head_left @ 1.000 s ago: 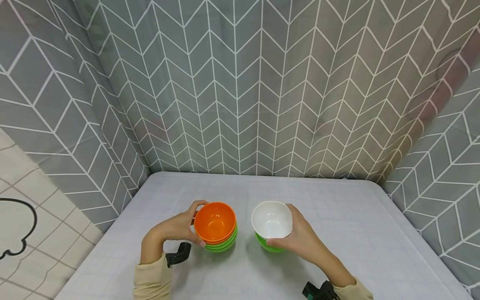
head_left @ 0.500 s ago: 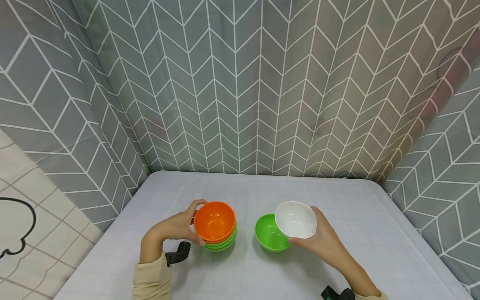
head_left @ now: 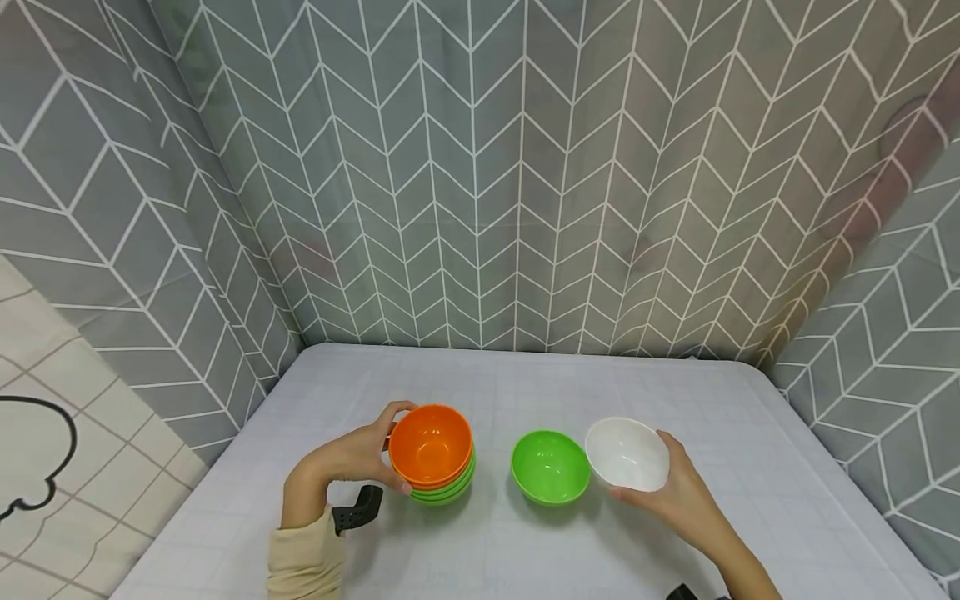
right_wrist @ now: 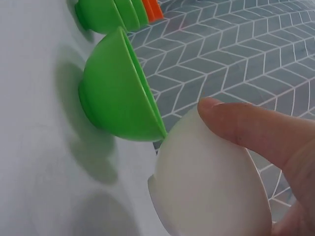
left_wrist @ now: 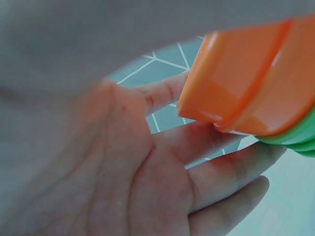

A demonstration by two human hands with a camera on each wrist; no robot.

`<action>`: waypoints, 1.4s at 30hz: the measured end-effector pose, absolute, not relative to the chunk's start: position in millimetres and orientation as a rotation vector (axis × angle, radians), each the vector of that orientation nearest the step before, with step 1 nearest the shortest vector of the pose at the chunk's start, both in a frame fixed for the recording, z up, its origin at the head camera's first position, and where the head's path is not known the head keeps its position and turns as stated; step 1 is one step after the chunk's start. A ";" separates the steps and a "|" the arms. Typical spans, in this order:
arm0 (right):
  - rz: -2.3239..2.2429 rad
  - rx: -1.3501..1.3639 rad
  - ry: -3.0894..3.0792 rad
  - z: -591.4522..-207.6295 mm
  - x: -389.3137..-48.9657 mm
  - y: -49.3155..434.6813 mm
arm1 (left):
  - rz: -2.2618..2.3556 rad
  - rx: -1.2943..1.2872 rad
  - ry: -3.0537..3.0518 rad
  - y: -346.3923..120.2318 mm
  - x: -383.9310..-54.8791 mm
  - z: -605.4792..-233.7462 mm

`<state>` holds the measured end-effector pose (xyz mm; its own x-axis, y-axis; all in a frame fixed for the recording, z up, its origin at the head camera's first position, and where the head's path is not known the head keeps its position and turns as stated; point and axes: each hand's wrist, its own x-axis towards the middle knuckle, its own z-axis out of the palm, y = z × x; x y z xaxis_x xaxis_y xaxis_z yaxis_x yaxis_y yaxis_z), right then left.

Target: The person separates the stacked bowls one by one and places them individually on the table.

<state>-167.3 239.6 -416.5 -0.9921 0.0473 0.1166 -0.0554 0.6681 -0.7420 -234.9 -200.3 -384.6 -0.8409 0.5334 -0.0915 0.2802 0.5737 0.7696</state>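
My left hand [head_left: 365,454] grips the side of a stack, thumb in front and fingers behind, around the orange bowls [head_left: 431,446]. Two orange rims show in the left wrist view, nested above several green bowls [left_wrist: 301,138]. My right hand [head_left: 678,493] pinches a white bowl [head_left: 626,454] by its right side, thumb at the near edge. In the right wrist view the white bowl [right_wrist: 211,182] is tilted and held off the table, close beside a single green bowl [right_wrist: 118,91]. That green bowl [head_left: 551,468] stands upright on the table between the stack and the white bowl.
A white cloth-covered table [head_left: 525,383] lies under everything. Grey chevron-patterned curtains [head_left: 495,183] rise behind it and on both sides. Pale tiled flooring [head_left: 82,467] with a black outline drawing shows at the left.
My right hand has lifted the white bowl off the green bowl and carried it right, then slightly lower, uncovering the green bowl. My left hand and the orange stack stay in place.
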 end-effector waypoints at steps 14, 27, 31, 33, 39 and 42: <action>1.291 0.004 -2.750 -435.6 -168.8 247.7 | 1.142 0.681 2.497 -200.0 -234.2 -384.9; 1.272 0.031 -2.781 -443.8 -170.4 251.0 | 1.144 0.690 2.492 -200.2 -234.5 -384.7; 1.231 0.073 -2.784 -446.9 -171.1 251.6 | 1.142 0.695 2.493 -200.2 -234.2 -385.2; 1.228 0.098 -2.776 -447.7 -171.1 251.8 | 1.143 0.695 2.492 -200.3 -234.1 -385.5; 1.227 0.124 -2.773 -446.3 -170.1 252.1 | 1.145 0.694 2.494 -200.6 -234.1 -385.9; 1.194 0.113 -2.785 -444.0 -169.3 252.1 | 1.148 0.695 2.490 -200.4 -234.4 -385.7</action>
